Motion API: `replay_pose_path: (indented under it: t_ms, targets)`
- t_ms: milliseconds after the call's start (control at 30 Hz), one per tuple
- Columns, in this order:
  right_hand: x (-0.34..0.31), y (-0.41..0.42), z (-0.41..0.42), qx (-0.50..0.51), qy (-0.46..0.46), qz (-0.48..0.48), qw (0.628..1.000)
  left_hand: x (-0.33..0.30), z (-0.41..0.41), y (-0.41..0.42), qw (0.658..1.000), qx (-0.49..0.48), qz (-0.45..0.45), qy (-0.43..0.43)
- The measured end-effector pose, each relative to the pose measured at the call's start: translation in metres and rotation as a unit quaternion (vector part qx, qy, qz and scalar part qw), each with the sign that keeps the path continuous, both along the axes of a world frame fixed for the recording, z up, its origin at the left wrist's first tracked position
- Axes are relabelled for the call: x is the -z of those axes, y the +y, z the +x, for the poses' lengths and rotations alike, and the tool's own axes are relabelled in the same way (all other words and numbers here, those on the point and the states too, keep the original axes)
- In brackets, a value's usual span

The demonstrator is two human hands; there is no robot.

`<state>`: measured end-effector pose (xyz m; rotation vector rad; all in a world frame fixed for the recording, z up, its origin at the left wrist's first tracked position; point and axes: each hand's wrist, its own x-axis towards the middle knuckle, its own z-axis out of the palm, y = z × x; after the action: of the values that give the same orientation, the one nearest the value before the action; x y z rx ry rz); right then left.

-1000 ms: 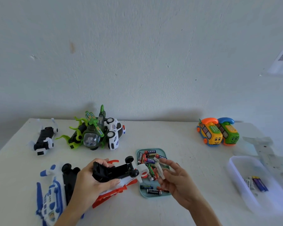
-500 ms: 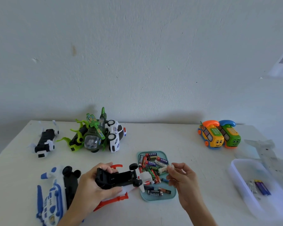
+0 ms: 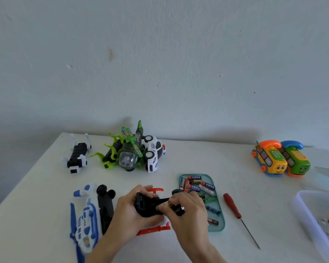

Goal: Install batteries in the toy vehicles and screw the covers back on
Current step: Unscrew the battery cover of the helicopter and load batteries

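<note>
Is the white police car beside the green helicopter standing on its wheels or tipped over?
Tipped on its side: the police car leans against the green helicopter, with two wheels facing the camera.

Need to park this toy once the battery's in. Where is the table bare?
Bare patches: between the teal battery tray and the orange and green phone cars, beyond the red-handled screwdriver; also behind the tray. Crowded: left side, around the blue-and-white helicopter.

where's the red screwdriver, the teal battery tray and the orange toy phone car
red-handled screwdriver point(image 3: 232, 205), head view, on its red handle
teal battery tray point(image 3: 221, 223), head view, on its right rim
orange and yellow toy phone car point(image 3: 270, 160), head view, on its yellow body
</note>
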<state>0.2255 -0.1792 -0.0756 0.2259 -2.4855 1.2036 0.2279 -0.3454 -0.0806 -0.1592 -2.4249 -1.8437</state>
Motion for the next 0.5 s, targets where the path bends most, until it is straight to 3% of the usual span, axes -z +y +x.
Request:
replay_pose_path:
  t_ms: [133, 300, 500]
  targets:
    - [0.011, 0.0, -0.0008, 0.024, 0.096, 0.058, 0.993, 0.0004, 0.0022, 0.0003, 1.0, 0.002, -0.002, 0.011]
    - [0.0105, 0.001, 0.0017, 0.006, 0.144, 0.157, 0.977, 0.0015, 0.0022, 0.0005, 1.0, -0.004, -0.01, 0.013]
    - [0.0109, -0.0005, 0.0052, -0.006, 0.191, 0.209, 0.959, 0.0027, 0.0024, 0.0019, 0.999, 0.0, -0.003, 0.033]
